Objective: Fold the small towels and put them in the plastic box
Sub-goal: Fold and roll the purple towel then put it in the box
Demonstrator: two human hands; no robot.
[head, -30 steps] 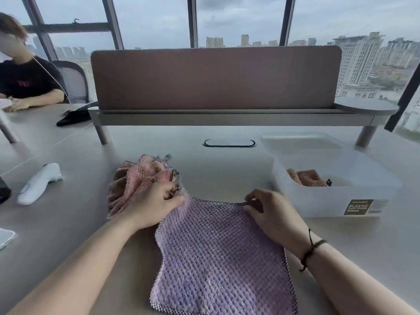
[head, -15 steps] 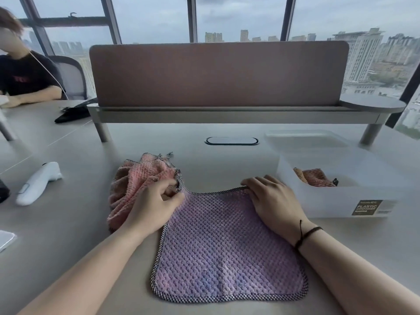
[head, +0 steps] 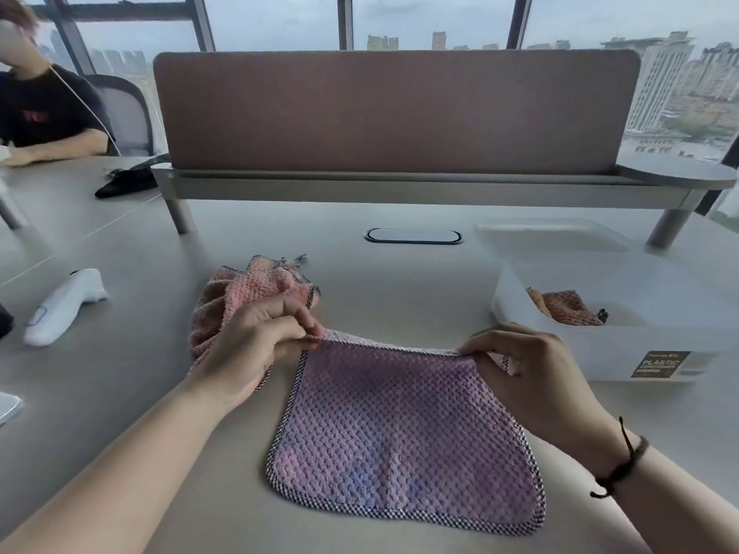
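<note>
A purple waffle towel [head: 396, 441] with a checked border lies spread on the grey table in front of me. My left hand [head: 256, 345] pinches its far left corner, and my right hand [head: 524, 369] pinches its far right corner; the far edge is lifted slightly off the table. A crumpled pink towel [head: 240, 289] sits behind my left hand. The translucent plastic box [head: 640, 353] stands at the right, with a folded orange-pink towel [head: 568, 307] inside.
The box's lid [head: 548, 237] lies behind the box. A white handheld device [head: 64, 305] rests at the left. A brown divider panel [head: 392, 113] on a raised shelf crosses the back. A person in a black shirt [head: 44, 113] sits far left.
The towel was spread flat with both hands resting on its far corners. Now both hands pinch those corners and raise the far edge.
</note>
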